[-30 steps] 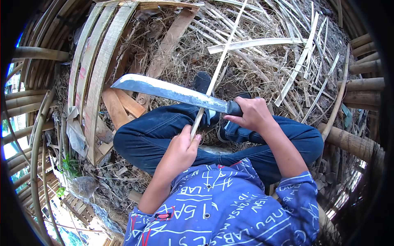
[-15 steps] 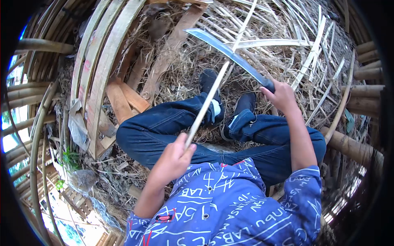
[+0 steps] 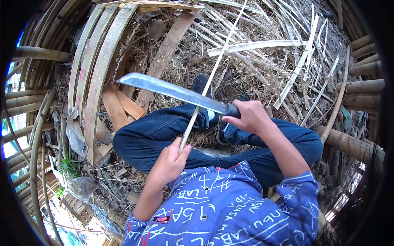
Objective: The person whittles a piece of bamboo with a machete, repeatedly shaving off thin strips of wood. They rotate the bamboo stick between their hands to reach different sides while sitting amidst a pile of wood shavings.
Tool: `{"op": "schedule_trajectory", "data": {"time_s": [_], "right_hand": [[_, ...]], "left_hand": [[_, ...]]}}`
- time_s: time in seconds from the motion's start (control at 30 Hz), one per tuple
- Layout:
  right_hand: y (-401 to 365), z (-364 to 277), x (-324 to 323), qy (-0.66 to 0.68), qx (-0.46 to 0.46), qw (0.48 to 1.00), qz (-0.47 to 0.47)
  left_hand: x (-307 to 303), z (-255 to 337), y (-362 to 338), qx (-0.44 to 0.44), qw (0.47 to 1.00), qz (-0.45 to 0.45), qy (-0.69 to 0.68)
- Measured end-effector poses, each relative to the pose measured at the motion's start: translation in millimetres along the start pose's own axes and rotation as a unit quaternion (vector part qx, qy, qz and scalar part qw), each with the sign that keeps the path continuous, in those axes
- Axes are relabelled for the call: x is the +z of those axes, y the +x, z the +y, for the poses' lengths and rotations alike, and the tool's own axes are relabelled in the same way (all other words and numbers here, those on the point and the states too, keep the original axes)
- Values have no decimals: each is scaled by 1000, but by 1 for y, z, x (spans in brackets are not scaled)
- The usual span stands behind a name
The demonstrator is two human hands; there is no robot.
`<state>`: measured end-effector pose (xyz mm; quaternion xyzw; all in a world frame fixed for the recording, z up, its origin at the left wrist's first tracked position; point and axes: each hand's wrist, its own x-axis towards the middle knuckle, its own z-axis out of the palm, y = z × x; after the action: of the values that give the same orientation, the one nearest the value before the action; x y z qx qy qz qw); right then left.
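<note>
My left hand is closed around the near end of a long thin bamboo strip, which slants up and away over my legs. In my right hand is the dark handle of a machete. Its long blade points left and crosses over the strip a little beyond my left hand. My crossed legs in dark jeans lie beneath both, and a dark shoe shows behind the blade.
Shavings and split bamboo strips cover the ground ahead. Wooden slats stand at the left, with brown board offcuts beside them. A thick bamboo pole lies right of my knee. Bamboo walls rise on both sides.
My right hand has drawn the machete back toward my body and leftward, so the blade now crosses the strip nearer my left hand. My left hand keeps its hold on the strip.
</note>
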<state>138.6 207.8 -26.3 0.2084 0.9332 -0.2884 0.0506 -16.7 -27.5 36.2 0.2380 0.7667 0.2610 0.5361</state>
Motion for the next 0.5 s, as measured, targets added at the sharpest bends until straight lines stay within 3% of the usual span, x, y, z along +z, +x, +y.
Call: {"op": "schedule_trajectory", "data": {"time_s": [0.13,0.23,0.3,0.4,0.5], "right_hand": [[16,22,1,-19,21,999,32],[29,53,-5,-1,94,992,79],[34,72,-24,-6,156,987,32],[40,81,-23,-57,115,990,57],[44,97,-20,-38,162,983,71]], "left_hand": [[-4,4,-16,-17,1000,13,-1],[-7,-6,-31,13,1000,3,7],[-9,-7,-44,-8,1000,-4,-2],[-10,-11,-48,-18,1000,-4,-13],[-20,-22,-62,-20,999,-18,-30]]}}
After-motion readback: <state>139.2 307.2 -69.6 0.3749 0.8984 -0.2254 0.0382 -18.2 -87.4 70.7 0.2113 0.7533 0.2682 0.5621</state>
